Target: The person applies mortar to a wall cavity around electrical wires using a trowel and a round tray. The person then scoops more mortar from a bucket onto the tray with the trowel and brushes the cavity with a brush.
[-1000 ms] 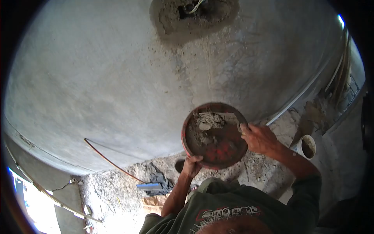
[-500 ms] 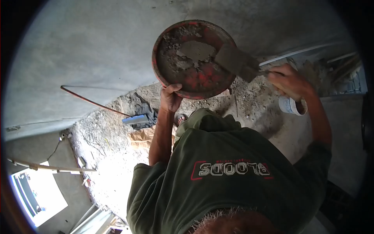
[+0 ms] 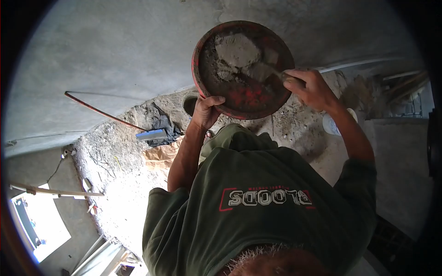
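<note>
My left hand (image 3: pixel 206 112) grips the near-left rim of a round red basin (image 3: pixel 196 78), thumb over the edge. The basin is tilted toward me close to the grey wall and is caked with wet mortar. A pale lump of mortar (image 3: pixel 237 49) lies in its upper part, with crumbly bits around it. In my right hand (image 3: pixel 314 89), closed around the handle, is a trowel (image 3: pixel 261 71). Its mortar-coated blade lies inside the basin, just right of and below the lump; the blade's outline blends into the mortar.
A plastered wall (image 3: pixel 119 50) runs across the far side. On the rubble floor are a blue-edged tool (image 3: pixel 152 134), black plastic (image 3: pixel 168 125), brown paper (image 3: pixel 161 155) and a dark round container (image 3: pixel 189 105). A white bucket (image 3: pixel 330 124) stands beyond my right forearm.
My right hand has moved left, bringing the trowel blade from the basin's right rim down into the basin. The basin sits slightly further right in view, and more of the mortar lump shows.
</note>
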Available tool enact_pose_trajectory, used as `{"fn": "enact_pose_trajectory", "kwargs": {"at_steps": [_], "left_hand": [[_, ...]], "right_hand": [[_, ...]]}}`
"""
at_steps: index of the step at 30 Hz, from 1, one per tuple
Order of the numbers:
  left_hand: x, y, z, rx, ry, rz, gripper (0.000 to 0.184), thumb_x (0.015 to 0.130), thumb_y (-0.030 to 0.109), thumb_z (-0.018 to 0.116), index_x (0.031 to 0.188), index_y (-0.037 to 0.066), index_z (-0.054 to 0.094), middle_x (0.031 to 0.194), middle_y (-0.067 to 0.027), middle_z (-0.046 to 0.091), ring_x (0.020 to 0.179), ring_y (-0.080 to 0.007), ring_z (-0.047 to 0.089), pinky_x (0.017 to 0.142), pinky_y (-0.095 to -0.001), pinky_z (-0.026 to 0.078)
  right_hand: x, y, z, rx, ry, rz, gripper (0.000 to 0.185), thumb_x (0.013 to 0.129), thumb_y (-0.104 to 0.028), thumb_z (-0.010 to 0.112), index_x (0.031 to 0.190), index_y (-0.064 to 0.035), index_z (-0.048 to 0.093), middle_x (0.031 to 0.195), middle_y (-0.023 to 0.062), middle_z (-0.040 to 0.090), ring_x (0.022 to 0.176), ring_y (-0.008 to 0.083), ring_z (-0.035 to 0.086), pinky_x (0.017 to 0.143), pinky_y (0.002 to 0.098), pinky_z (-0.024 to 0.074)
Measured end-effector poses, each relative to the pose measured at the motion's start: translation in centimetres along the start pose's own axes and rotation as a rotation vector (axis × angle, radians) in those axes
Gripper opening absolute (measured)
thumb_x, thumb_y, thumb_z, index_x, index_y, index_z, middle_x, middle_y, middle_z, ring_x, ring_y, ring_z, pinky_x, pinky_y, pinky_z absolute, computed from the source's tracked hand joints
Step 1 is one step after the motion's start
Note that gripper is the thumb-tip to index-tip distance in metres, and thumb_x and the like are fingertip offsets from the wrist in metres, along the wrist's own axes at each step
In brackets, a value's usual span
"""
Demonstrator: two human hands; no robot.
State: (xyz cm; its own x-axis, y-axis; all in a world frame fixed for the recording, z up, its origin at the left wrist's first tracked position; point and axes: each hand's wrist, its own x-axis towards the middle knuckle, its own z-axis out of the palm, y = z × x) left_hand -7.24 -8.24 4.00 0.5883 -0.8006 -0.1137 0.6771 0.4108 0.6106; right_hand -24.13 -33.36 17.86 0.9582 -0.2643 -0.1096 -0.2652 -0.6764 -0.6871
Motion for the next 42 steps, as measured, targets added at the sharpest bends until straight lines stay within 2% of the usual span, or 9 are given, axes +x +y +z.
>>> {"fn": "enact_pose_trajectory", "kwargs": {"at_steps": [1,3,6,9,15,24,33,40,42], "left_hand": [[0.2,-0.1,-0.2,-0.010,0.007,0.011,0.056,0.076,-0.007,0.061,0.131,-0.001,0.052,0.127,-0.0162,0.060,0.116,-0.0312,0.059,0.099,-0.0477,0.050],[0.3,0.1,-0.7,-0.071,-0.038,-0.067,0.066,0.075,-0.006,0.062,0.138,-0.001,0.043,0.135,-0.0172,0.054,0.125,-0.0352,0.052,0.107,-0.0500,0.045],[0.6,0.2,0.2,-0.061,-0.051,0.013,0.066,0.076,-0.007,0.062,0.139,0.001,0.043,0.135,-0.0170,0.053,0.125,-0.0354,0.052,0.106,-0.0511,0.045],[1.1,-0.2,0.1,-0.074,-0.030,0.099,0.067,0.076,-0.007,0.063,0.139,0.002,0.043,0.136,-0.0166,0.052,0.125,-0.0353,0.052,0.107,-0.0521,0.044],[1.2,-0.4,-0.3,-0.143,0.016,0.168,0.063,0.075,-0.011,0.059,0.135,0.001,0.047,0.129,-0.0135,0.058,0.118,-0.0304,0.057,0.102,-0.0476,0.049],[0.5,0.4,1.3,-0.018,-0.008,0.209,0.062,0.072,-0.010,0.061,0.133,0.001,0.050,0.127,-0.0140,0.060,0.116,-0.0306,0.059,0.102,-0.0465,0.048],[-0.4,3.4,1.1,0.038,-0.041,-0.020,0.072,0.067,-0.007,0.062,0.136,-0.001,0.046,0.128,-0.0182,0.059,0.118,-0.0342,0.058,0.105,-0.0485,0.046],[-0.3,3.3,1.5,-0.004,-0.046,0.017,0.072,0.069,-0.009,0.060,0.138,0.000,0.044,0.129,-0.0178,0.058,0.120,-0.0325,0.057,0.106,-0.0462,0.046],[0.3,3.3,1.3,0.012,-0.032,0.020,0.071,0.069,-0.009,0.061,0.138,0.001,0.044,0.129,-0.0173,0.058,0.119,-0.0320,0.057,0.106,-0.0460,0.047]], "right_hand": [[-0.1,0.1,-0.1,-0.009,-0.012,-0.006,0.035,0.092,-0.023,0.066,0.118,-0.0001,0.063,0.072,0.0106,0.063,0.059,0.0174,0.063,0.053,0.0330,0.0512],[-0.9,0.2,0.3,-0.515,0.371,-0.462,0.036,0.090,-0.019,0.067,0.121,-0.0010,0.062,0.083,0.0159,0.067,0.066,0.0242,0.067,0.058,0.0362,0.0544],[-1.8,-0.9,-0.7,-0.772,0.356,-0.387,0.039,0.089,-0.018,0.067,0.124,-0.0021,0.060,0.092,0.0166,0.069,0.075,0.0292,0.070,0.063,0.0372,0.0565],[-2.0,-0.1,-2.0,-0.582,0.552,-0.337,0.037,0.090,-0.018,0.065,0.122,0.0001,0.060,0.095,0.0179,0.069,0.081,0.0327,0.070,0.071,0.0387,0.0570],[-3.4,3.9,-0.2,-0.475,0.439,-0.057,0.035,0.094,-0.021,0.059,0.118,0.0040,0.062,0.104,0.0223,0.068,0.093,0.0391,0.067,0.085,0.0438,0.0531],[2.2,2.8,1.2,-0.560,0.495,0.000,0.038,0.092,-0.020,0.061,0.121,0.0037,0.059,0.101,0.0238,0.067,0.091,0.0405,0.066,0.078,0.0464,0.0536],[8.3,5.0,-6.1,-0.478,0.247,-0.578,0.038,0.090,-0.018,0.067,0.119,0.0073,0.061,0.097,0.0252,0.069,0.086,0.0369,0.070,0.075,0.0402,0.0552],[9.8,5.7,-7.1,-0.462,0.056,-0.512,0.040,0.090,-0.018,0.067,0.120,0.0093,0.060,0.098,0.0266,0.069,0.085,0.0351,0.070,0.074,0.0388,0.0553],[9.9,5.3,-5.8,-0.388,-0.020,-0.657,0.041,0.089,-0.016,0.068,0.120,0.0100,0.059,0.100,0.0274,0.068,0.084,0.0354,0.070,0.073,0.0393,0.0553]]}}
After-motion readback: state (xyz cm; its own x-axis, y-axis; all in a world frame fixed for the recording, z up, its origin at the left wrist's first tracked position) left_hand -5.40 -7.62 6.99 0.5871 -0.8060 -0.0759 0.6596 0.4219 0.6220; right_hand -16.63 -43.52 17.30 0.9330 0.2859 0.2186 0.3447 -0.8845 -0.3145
